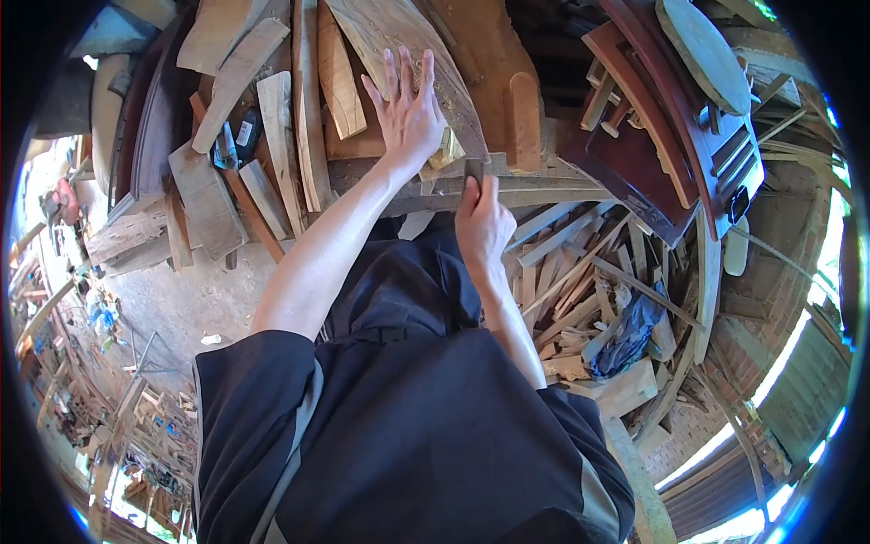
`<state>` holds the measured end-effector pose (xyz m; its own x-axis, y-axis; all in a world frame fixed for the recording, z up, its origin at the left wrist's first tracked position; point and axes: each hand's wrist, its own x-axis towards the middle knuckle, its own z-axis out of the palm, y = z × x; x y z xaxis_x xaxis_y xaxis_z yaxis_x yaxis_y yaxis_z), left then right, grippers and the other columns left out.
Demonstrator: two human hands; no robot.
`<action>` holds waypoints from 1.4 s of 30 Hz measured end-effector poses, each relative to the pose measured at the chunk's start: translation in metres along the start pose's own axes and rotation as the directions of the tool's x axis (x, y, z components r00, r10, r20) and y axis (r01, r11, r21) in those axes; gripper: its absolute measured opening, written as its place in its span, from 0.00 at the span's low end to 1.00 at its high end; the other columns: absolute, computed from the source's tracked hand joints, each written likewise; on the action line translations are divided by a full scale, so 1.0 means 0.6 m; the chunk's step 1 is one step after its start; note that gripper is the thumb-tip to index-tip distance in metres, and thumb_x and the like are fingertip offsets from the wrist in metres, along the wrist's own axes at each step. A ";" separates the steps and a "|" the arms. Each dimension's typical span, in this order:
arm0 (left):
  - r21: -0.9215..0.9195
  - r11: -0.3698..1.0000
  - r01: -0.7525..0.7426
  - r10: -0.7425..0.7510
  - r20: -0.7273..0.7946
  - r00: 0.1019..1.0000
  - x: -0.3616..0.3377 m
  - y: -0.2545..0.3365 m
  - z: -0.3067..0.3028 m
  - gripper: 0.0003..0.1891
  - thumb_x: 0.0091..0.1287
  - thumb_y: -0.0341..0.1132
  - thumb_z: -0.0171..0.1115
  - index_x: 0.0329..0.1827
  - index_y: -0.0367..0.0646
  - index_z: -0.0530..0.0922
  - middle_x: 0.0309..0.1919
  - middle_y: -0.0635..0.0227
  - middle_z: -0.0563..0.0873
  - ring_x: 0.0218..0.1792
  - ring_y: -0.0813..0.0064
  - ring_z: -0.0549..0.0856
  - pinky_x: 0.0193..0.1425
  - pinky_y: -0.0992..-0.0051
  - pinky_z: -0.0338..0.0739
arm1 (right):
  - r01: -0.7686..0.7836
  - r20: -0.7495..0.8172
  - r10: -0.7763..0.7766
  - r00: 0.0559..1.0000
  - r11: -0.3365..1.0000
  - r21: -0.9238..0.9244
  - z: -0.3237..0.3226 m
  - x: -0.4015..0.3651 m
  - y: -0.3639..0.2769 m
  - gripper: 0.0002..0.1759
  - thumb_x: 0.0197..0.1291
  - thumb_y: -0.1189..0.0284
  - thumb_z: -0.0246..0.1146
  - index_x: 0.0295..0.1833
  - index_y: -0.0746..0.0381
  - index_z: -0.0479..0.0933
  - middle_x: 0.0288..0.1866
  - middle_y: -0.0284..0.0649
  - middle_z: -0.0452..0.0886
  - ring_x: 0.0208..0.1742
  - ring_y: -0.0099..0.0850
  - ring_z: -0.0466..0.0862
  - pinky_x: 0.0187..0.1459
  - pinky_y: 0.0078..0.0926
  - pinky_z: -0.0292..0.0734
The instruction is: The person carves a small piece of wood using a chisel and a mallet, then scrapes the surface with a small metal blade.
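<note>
My left hand [412,122] lies flat with its fingers spread on a wide, pale wooden board [399,32] on the bench. The fingers point away from me. To its right, my right hand [483,222] is closed round a small dark flat tool [475,170], whose upper end touches or nearly touches the near right corner of the board. Most of the tool is hidden inside the fist. A small yellowish block [447,150] sits beside my left wrist. Some light shavings show on the board near my fingertips.
Wood strips [281,136] and a dark bottle [246,131] lie on the left of the bench. An upright rounded piece [523,118] stands at the right. Dark red furniture parts [634,172] are stacked further right, above scrap wood [580,308] and a blue-black plastic bag [630,331].
</note>
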<state>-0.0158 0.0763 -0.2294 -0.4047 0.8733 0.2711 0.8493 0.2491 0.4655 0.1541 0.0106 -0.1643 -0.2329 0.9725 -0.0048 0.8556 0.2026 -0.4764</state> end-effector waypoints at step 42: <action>0.027 1.000 0.014 -0.013 -0.025 1.000 -0.001 0.003 0.001 0.40 0.68 0.31 0.55 0.85 0.54 0.53 0.81 0.50 0.61 0.84 0.49 0.50 0.81 0.35 0.33 | 0.090 -0.082 -0.097 0.992 0.992 -0.084 0.045 0.049 -0.015 0.08 0.72 0.66 0.58 0.40 0.57 0.72 0.16 0.49 0.79 0.21 0.52 0.83 0.26 0.48 0.77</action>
<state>-0.0142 0.0764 -0.2291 -0.4241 0.8593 0.2858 0.8524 0.2723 0.4463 0.1269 0.0344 -0.1840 -0.2762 0.9544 0.1132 0.8670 0.2983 -0.3992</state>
